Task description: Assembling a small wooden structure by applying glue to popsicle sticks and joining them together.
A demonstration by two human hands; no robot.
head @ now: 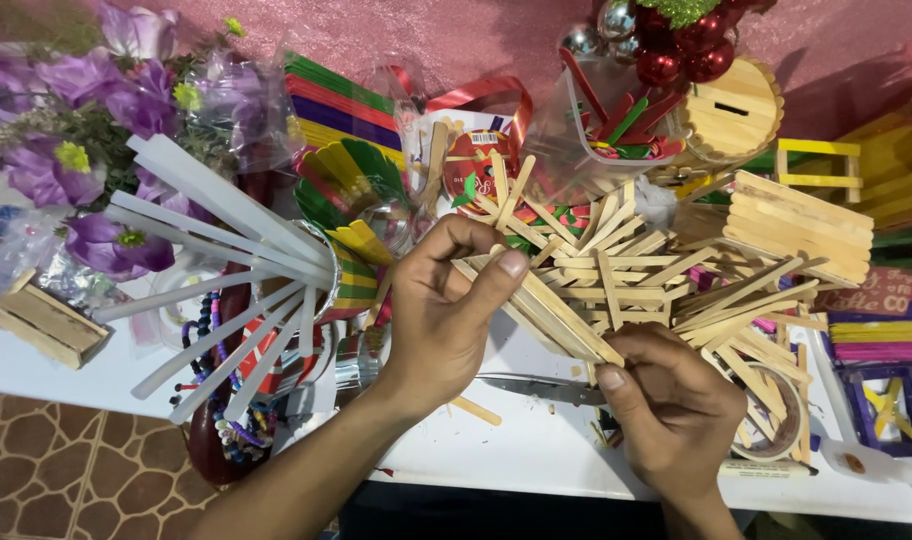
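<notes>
My left hand (444, 310) grips the upper end of a bundle of plain wooden craft sticks (551, 312), thumb laid across the top. The lower end of the same bundle is pinched by my right hand (671, 405). The bundle slants from upper left to lower right above a white table (521, 450). Behind it lies a loose heap of wooden sticks (666, 275).
A can of white glue sticks (231, 250) fans out at the left beside purple flowers (86, 110). Coloured sticks (351, 185), a round wooden box (731, 110), stick-built blocks (796, 225), red baubles (681, 45), scissors (541, 388) and a tape roll (771, 420) crowd the table.
</notes>
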